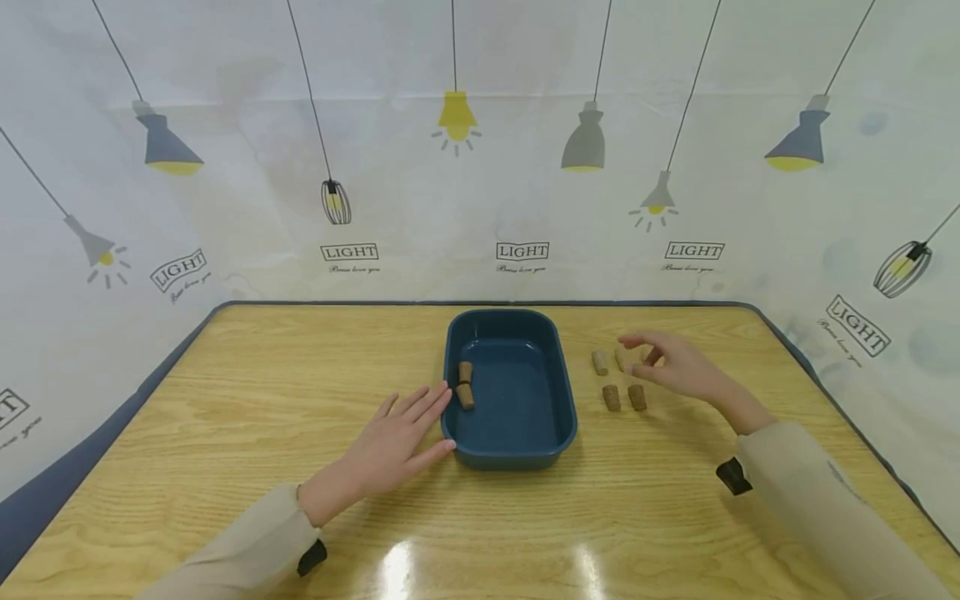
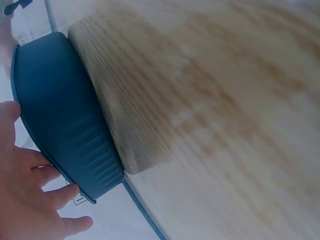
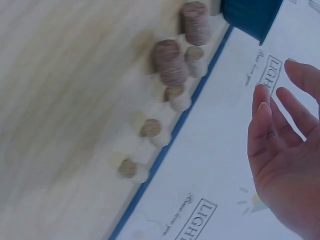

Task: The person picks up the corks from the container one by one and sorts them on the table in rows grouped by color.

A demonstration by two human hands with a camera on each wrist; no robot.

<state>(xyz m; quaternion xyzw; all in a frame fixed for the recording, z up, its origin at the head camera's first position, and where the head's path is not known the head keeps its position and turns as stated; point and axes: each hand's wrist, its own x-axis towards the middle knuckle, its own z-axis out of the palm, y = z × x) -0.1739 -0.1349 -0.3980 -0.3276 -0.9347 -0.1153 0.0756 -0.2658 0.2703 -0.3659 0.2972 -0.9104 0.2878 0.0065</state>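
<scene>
A deep blue rectangular tub (image 1: 513, 461) stands on the table with two brown corks (image 1: 466, 396) lying along its left side. My left hand (image 1: 392, 446) rests its straight fingertips on the tub's left rim; the left wrist view shows those fingers (image 2: 64, 196) spread along the edge. Right of the tub, two darker brown corks (image 1: 611, 398) make a near row, and paler corks (image 1: 600, 362) stand in a row behind. Over the pale ones hovers my right hand (image 1: 678, 365), thumb and forefinger apart, holding nothing. It partly hides that back row.
The wood-grain table (image 1: 300, 358) has a dark blue edge (image 1: 337, 303) at the back. Behind it hangs a pale backdrop (image 1: 420, 192) printed with lamps. In the right wrist view several pale corks (image 3: 150, 129) line up near the table edge.
</scene>
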